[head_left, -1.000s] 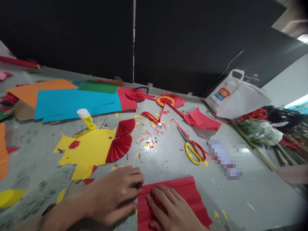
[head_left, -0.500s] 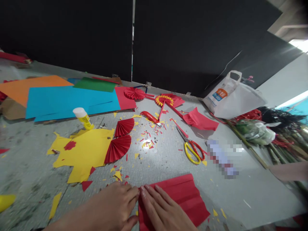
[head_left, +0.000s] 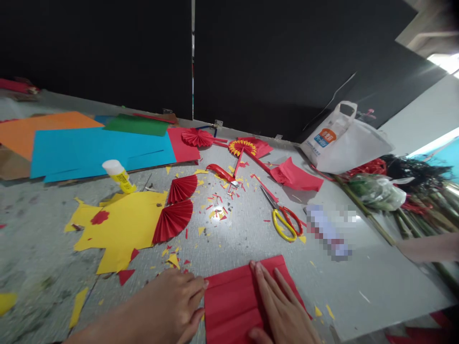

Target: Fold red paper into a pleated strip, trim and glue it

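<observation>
A red sheet of paper [head_left: 229, 306] with several parallel crease lines lies in front of me at the bottom centre. My left hand [head_left: 172, 303] has its fingers curled together at the sheet's left edge, pinching it. Flat on the right part of the sheet rests my right hand [head_left: 283, 306], fingers stretched out and thumb apart. Left of the hands is a yellow paper cut-out [head_left: 125, 224] with two red pleated fans [head_left: 174, 220] at its right side. Scissors [head_left: 286, 220] with one yellow and one red handle lie beyond my right hand.
A glue stick [head_left: 118, 176] stands tilted by the yellow cut-out. A red utility knife [head_left: 220, 173] lies among paper scraps. Behind are blue card [head_left: 103, 150], a yellow-and-red paper rosette [head_left: 243, 148] and a white bag [head_left: 344, 138]. Plant stems [head_left: 412, 224] fill the right side.
My right hand has slid right across the red paper, away from its left edge, uncovering creases. My left hand stays at the left edge. The view has shifted slightly.
</observation>
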The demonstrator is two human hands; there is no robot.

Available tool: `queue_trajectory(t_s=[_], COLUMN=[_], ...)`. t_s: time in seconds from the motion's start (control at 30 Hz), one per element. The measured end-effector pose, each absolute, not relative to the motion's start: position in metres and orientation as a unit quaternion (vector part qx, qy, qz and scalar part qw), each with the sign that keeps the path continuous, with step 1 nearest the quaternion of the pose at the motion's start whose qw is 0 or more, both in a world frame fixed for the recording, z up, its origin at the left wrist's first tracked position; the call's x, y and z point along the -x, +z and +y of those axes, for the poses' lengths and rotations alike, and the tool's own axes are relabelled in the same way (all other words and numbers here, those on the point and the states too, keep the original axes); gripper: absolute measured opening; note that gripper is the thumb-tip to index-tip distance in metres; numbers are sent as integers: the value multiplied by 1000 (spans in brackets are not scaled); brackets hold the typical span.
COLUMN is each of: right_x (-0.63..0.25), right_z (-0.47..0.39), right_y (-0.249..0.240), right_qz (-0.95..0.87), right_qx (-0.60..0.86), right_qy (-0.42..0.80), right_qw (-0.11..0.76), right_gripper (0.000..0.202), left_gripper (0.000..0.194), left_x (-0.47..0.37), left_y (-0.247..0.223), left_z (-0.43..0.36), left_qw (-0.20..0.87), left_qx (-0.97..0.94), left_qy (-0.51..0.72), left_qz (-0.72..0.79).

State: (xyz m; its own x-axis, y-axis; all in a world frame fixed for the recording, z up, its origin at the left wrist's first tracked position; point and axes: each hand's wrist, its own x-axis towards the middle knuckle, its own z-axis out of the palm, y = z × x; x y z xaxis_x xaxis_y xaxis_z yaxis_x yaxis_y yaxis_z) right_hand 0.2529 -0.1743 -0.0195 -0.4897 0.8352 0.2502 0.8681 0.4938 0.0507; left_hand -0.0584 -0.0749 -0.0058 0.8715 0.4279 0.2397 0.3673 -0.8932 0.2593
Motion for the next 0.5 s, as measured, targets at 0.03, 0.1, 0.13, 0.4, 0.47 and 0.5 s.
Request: queue_trajectory(t_s=[0.03,0.1,0.13,0.4,0.47,0.5], right_x=[-257,-264,-269,-299,-304,-306], right_z=[-177,-182,-184,-191,-188,-185], right_y=[-19,-19,-18,-15,-13,-11], right_qz=[-853,-843,-837,-777,-776,-772], right_qx=[508,527,537,614,615,619], right_qy=[-74,-52,-43,-107,-99,-101], right_qw=[94,97,99,89,95,100], right_gripper=[97,92,91,78,78,78], left_gripper=[8,10,11,13,14,16], left_x=[58,58,58,58,59,59], left_y=[-7,-10,-12,-7,-2,1], left_z=[-75,-76,-77,-68,-60,-56], left_qw=[100,96,96,120,142,156], left_qx=[-961,-957,-955,-951,-953,-952], left_qy=[154,168,175,210,205,201], left_qz=[209,215,220,191,174,169])
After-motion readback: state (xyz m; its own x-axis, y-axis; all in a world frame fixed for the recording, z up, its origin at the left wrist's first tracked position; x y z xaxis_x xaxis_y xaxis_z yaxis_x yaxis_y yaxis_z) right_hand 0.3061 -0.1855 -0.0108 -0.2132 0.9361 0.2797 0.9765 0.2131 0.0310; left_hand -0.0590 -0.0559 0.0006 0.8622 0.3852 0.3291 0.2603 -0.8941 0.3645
